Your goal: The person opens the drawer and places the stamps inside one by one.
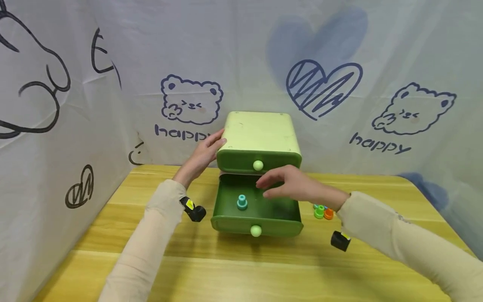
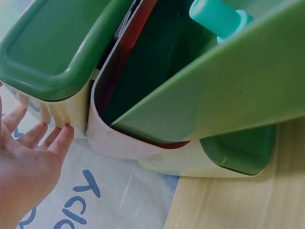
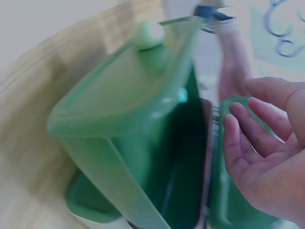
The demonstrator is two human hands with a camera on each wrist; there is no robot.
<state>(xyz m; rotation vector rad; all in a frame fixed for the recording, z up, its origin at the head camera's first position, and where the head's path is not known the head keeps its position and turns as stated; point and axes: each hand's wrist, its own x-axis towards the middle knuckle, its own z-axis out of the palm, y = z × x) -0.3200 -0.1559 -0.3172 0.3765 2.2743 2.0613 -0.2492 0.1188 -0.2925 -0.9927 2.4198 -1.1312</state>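
The left hand point(image 1: 200, 157), fingers straight, presses the left side of the green drawer unit point(image 1: 258, 134) near the table's point(image 1: 151, 251) far edge. The right hand point(image 1: 290, 184) hovers with relaxed fingers, holding nothing, over the open lower drawer point(image 1: 256, 220), where 1 teal peg point(image 1: 242, 202) stands upright. More pegs point(image 1: 323, 212) lie toward the right edge. If the left hand slips, the unit could slide; a careless reach could topple the peg.

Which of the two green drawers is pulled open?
The lower drawer is open, with a teal peg standing inside it. The upper drawer above it sits pushed in flush.
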